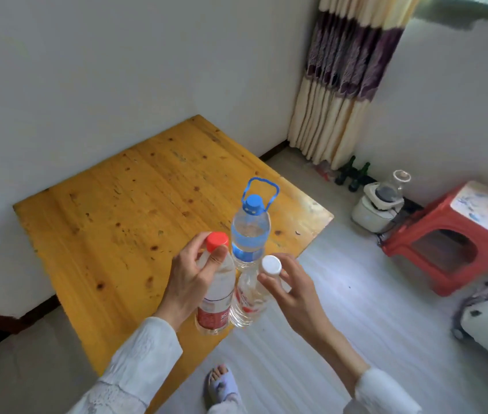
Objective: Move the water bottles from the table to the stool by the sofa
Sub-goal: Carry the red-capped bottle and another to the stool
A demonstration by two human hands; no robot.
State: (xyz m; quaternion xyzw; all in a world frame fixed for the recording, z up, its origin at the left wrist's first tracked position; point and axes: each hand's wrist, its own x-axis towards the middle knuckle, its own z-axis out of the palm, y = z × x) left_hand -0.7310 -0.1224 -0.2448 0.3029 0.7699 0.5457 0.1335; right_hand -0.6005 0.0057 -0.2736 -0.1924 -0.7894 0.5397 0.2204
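Wooden worktop (123,204) is sitting against the white wall, taking up most of the view. Red stool (446,234) is standing well apart from the worktop, off its far-right corner, with a pale patterned top. A white appliance (371,210) is sitting on the floor between worktop and stool, just beside the stool. Green glass bottles (353,174) are standing by the curtain (341,85), beyond the worktop's far corner.

Three water bottles are clustered upright at the worktop's near-right edge. Blue-capped bottle (250,231), with a loop handle, is standing furthest in from that edge, untouched. Red-capped bottle (217,294) is just in front of it, being held by the left hand (189,282): fingers curling round the neck under the cap, thumb across the front. White-capped bottle (248,297) is touching the red-capped one, right at the worktop's edge. Right hand (293,288) is at its cap, fingers spread and partly bent around the neck; can't tell if the grip is actually closing. Whether either bottle is lifting off the worktop is unclear.
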